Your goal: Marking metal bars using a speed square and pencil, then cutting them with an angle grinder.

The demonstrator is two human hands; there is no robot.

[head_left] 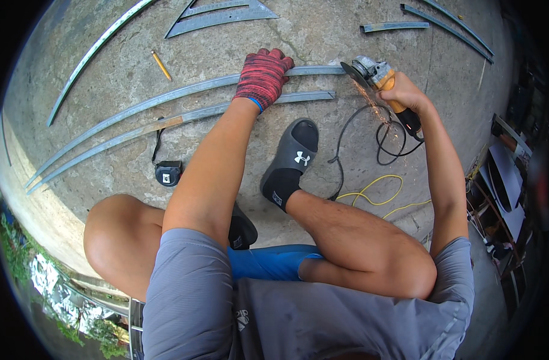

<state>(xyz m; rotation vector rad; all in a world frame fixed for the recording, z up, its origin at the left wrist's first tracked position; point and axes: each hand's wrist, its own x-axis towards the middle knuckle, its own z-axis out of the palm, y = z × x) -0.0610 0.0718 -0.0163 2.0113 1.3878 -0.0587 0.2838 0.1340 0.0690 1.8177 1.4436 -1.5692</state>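
My left hand [264, 78], in a red and black knit glove, is closed over a long grey metal channel [166, 96] lying on the concrete. My bare right hand [404, 93] grips a yellow and black angle grinder [382, 77]. Its dark disc [355, 75] meets the channel's right end, and orange sparks [373, 102] spray down toward my right side. A second metal channel [208, 112] lies just nearer to me, roughly alongside the first. Whether the disc has cut through is hidden.
A black cord [340, 144] loops near my sandalled foot [293, 153], with a yellow cord [376, 183] beyond it. A tape measure [168, 173], a pencil [161, 65] and a triangular square [223, 17] lie on the floor. Short metal pieces [395, 26] rest at the far right.
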